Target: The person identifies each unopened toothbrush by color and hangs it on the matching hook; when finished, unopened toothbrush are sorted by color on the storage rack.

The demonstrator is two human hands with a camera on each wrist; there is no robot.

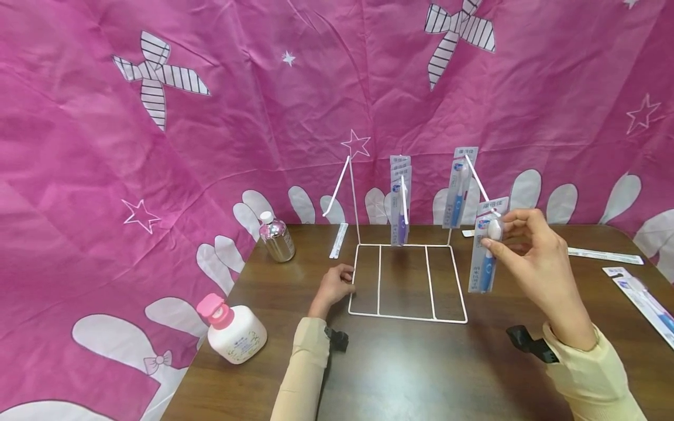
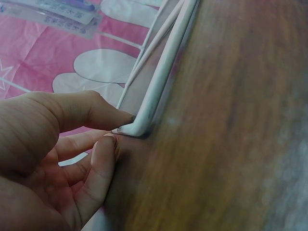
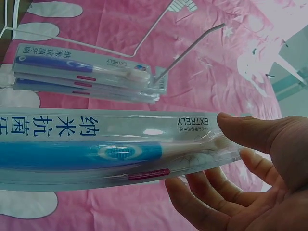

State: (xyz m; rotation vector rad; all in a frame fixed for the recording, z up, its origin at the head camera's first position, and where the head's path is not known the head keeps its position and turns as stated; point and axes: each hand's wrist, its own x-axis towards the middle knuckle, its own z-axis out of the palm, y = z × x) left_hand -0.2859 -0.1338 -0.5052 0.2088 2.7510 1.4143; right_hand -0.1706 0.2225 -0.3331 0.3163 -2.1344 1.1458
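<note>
My right hand (image 1: pixel 542 266) pinches a packaged toothbrush (image 1: pixel 488 272) with a blue handle by the edges of its upper half. The top of that pack overlaps the tip of the right hook (image 1: pixel 476 178) on a white wire display rack (image 1: pixel 408 318). Further back on this hook hangs another blue toothbrush pack (image 1: pixel 456 204). Several toothbrush packs (image 1: pixel 402 228), the front one purple, hang from the middle hook; the left hook (image 1: pixel 337 187) is bare. My left hand (image 1: pixel 332 289) grips the rack's base wire on its left side, thumb and fingers (image 2: pixel 103 154) at a bend in the wire (image 2: pixel 139 126).
At the left of the wooden table stand a white pump bottle (image 1: pixel 238 333) with a pink top and a silvery bottle (image 1: pixel 277 240) with a white cap. Another toothbrush pack (image 1: pixel 642 301) lies at the far right. A pink curtain (image 1: pixel 263 117) hangs behind the rack.
</note>
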